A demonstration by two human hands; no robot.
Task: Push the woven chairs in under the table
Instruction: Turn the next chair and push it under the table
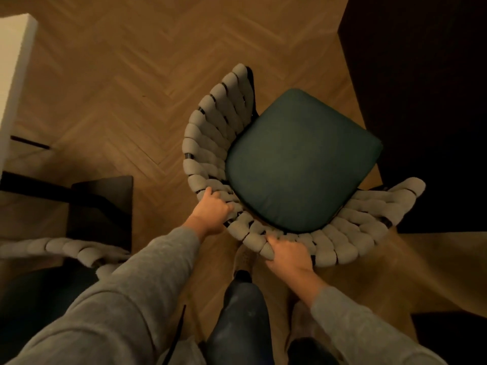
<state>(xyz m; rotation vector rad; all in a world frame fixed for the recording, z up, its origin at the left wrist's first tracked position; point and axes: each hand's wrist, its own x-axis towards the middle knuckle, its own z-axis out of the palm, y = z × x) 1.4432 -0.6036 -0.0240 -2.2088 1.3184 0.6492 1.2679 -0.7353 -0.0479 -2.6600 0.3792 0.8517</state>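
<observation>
A woven chair (210, 133) with a curved grey padded back and a dark green seat cushion (300, 164) stands on the floor in front of me, seat facing up and to the right. My left hand (210, 209) grips the left part of its woven back. My right hand (287, 255) grips the back's lower middle edge. The dark table (427, 101) fills the upper right; the seat's front corner reaches its edge. A second woven chair (60, 248) shows at the lower left, only partly in view.
Herringbone wood floor (126, 83) spreads to the upper left. A white furniture edge (13, 61) stands at the far left, with a dark square base (102, 206) below it. My legs and slippered feet are under the chair back. Another dark shape (453, 335) sits at the lower right.
</observation>
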